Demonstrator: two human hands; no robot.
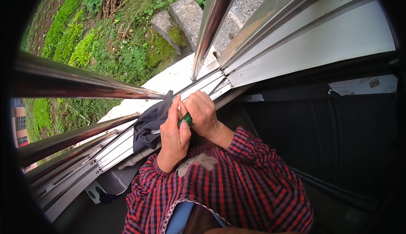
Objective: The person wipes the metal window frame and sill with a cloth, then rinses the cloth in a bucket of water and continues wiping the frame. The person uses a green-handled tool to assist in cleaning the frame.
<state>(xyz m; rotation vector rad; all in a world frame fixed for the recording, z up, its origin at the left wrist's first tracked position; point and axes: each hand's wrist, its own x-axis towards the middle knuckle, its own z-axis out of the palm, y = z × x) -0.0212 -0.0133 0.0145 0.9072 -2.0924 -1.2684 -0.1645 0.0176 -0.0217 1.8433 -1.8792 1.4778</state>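
My left hand (pixel 174 136) and my right hand (pixel 202 113) meet over the inner edge of a white window track (pixel 120 149). Between them a small, shiny green thing (pixel 185 119) shows; its kind is hidden by my fingers. My right hand is closed round it. The fingers of my left hand press together against it, the thumb at its near end. A dark grey cloth (pixel 148 128) lies draped over the track, just left of my left hand and against its fingers.
Shiny metal bars (pixel 97 79) stand outside the track, with a white window frame (pixel 313 39) at the right. Beyond lie stone blocks (pixel 186 18) and green plants. A dark panel (pixel 321 136) is at my right, and a white pipe (pixel 139 157) runs under the track.
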